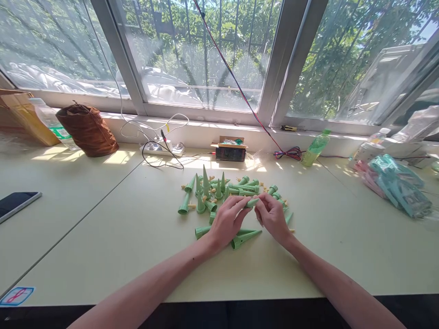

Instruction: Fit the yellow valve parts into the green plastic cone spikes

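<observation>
Near the middle of the table, my left hand (226, 219) is closed around a green plastic watering spike (252, 203). My right hand (273, 218) meets it at the spike's end, its fingers pinched together; whatever sits between those fingertips is hidden. Behind and around both hands spread several more green spikes (206, 183), some upright on their wide ends and others lying down. Small yellowish valve pieces (192, 206) lie or stick out among them. Closest to me, a loose spike (245, 239) lies beside my left wrist.
A phone (18, 201) lies at the left. Along the window stand a brown pouch (87, 129), a power strip (161, 147) with cables, a small black box (231, 153) and a green bottle (315, 148). Plastic-wrapped packets (398, 185) lie at the right.
</observation>
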Motion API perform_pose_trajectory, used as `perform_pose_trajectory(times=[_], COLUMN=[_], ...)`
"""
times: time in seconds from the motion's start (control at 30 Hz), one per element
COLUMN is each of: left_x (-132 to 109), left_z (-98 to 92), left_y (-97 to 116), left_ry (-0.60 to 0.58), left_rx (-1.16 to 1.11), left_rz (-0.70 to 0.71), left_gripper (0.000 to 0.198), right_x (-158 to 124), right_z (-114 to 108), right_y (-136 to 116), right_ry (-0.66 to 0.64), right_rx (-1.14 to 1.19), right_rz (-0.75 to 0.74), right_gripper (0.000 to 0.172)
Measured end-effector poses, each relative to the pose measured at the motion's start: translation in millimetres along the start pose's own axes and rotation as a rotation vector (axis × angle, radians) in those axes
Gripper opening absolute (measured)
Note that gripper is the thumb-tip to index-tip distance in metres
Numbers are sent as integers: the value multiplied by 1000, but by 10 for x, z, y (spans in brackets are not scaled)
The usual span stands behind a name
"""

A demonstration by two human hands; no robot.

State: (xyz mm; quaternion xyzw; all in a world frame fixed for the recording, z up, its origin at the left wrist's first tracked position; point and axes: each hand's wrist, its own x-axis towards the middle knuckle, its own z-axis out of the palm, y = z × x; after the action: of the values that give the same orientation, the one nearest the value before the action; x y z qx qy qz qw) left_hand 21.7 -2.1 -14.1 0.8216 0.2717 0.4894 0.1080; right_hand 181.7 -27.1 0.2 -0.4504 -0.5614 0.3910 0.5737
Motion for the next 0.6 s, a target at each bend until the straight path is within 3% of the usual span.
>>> perform_pose_trajectory(times=[0.23, 0.6], left_x=[33, 40], left_z=[-26, -1], left_y=[23, 22], left_ry=[-52, -85], left_rx=[-118, -204], left_rz=[-123, -224], left_gripper=[16, 30], right_x=[-5, 3], right_z=[4, -67], right_y=[15, 148], right_ry=[-47, -77], right_rx=[3, -69], right_rz=[-11, -112], right_gripper=[32, 24])
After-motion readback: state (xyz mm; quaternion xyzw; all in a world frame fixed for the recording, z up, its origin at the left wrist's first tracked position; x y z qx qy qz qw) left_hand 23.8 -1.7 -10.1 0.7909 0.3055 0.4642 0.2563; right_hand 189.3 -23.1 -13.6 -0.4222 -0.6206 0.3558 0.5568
